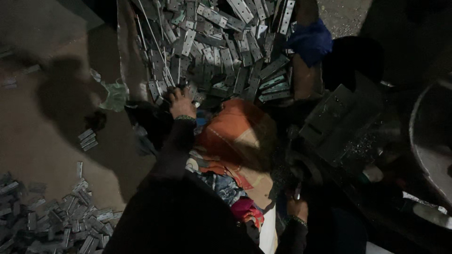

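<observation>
While the light is poor, the layout reads clearly enough: the big pile of metal hinge plates (221, 47) is the landmark. The left hand (181, 102) sits at the near edge of that pile, fingers curled down into the plates, apparently gripping one or a few; exact count can't be told. A few thin metal rods (157, 44) lie across the pile's left part.

The right hand (296, 207) is well apart from the pile, low and to its right, closed around a small dark thing I can't identify. It sits just below the dark metal press block (336, 124), which stands right of and below the pile.

Progress, as a judgement: a second, smaller heap of plates (56, 221) lies on the floor far down-left of the main pile, with a small stack of plates (87, 139) between them. The main pile looks much the larger, so most of the work seems left.

A blue cloth (310, 41) rests at the pile's right edge; an orange patterned cloth (238, 134) lies just below the pile, over the lap.
</observation>
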